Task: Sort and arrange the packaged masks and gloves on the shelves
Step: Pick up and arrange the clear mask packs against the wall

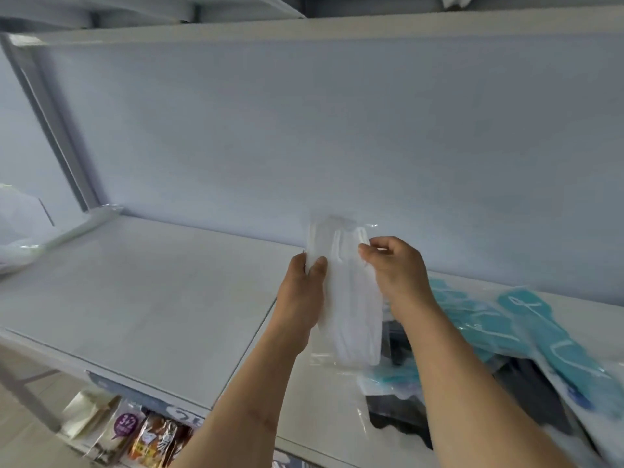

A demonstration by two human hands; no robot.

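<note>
A clear packet of white masks [349, 298] is held upright above the white shelf [152, 298], near its back wall. My left hand [304, 292] grips the packet's left edge, thumb on the front. My right hand [395, 268] pinches its upper right edge. To the right on the shelf lie several teal glove packets [547, 336] in clear wrap, overlapping dark packets [398, 413] beneath them.
White plastic packets [50, 238] lie at the shelf's far left by the upright post [50, 130]. An upper shelf [304, 27] runs overhead. Snack packets [148, 440] stand on the lower shelf at the bottom left.
</note>
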